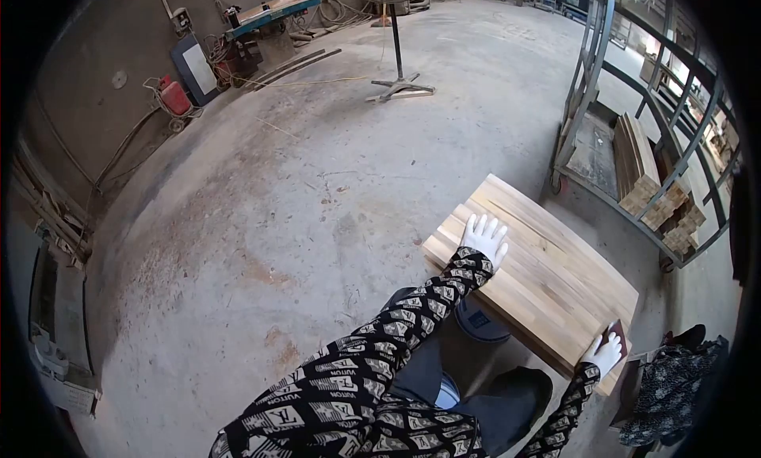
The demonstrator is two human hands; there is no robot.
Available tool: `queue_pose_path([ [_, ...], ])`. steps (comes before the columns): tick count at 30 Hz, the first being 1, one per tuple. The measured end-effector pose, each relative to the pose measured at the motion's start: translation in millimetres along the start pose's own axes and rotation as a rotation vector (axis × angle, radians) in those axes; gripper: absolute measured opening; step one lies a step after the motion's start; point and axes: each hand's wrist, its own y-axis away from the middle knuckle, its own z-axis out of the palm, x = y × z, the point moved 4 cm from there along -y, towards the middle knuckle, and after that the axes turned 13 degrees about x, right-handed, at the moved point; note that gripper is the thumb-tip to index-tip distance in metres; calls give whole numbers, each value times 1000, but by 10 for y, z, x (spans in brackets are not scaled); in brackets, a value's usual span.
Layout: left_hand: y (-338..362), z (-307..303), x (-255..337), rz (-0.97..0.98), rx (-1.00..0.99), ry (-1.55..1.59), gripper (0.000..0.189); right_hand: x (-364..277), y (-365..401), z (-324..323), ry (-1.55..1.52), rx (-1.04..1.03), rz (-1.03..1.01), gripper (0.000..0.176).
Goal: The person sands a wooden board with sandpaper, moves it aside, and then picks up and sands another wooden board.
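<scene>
A pale wooden panel (547, 260) made of joined strips lies flat in front of me, on top of a stack whose edge shows along the near side. My left hand (484, 240), in a white glove, rests on the panel's left part with its fingers spread. At the near right corner, my right hand (606, 353), also white-gloved, grips a dark reddish-brown sanding block (617, 336) against the wood. Part of the block is hidden under the fingers. A blue bucket (481, 325) stands beneath the panel's near edge.
On the right is a metal rack cart (583, 145) with stacked wood strips (638, 168). A dark patterned cloth (674, 387) hangs at lower right. Farther back are a stand with a star-shaped base (400, 87), a red tank (173, 95) and a blue-edged workbench (273, 15). Dust covers the concrete floor.
</scene>
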Motion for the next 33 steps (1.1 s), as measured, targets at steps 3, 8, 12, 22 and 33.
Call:
queue_pose_path([
  [3, -18, -38, 9, -18, -20, -10, 47, -332, -45, -161, 168, -171, 153, 55],
  [8, -18, -40, 6, -3, -6, -13, 47, -1770, 282, 28, -178, 7, -164, 62],
  [12, -20, -12, -15, 10, 54, 22, 46, -2383, 512, -169, -470, 80, -380, 62],
  [22, -10, -15, -5, -2, 53, 36, 47, 119, 118, 170, -83, 85, -86, 50],
  [33, -23, -78, 0, 14, 34, 16, 52, -2290, 476, -156, -386, 78, -311, 65],
])
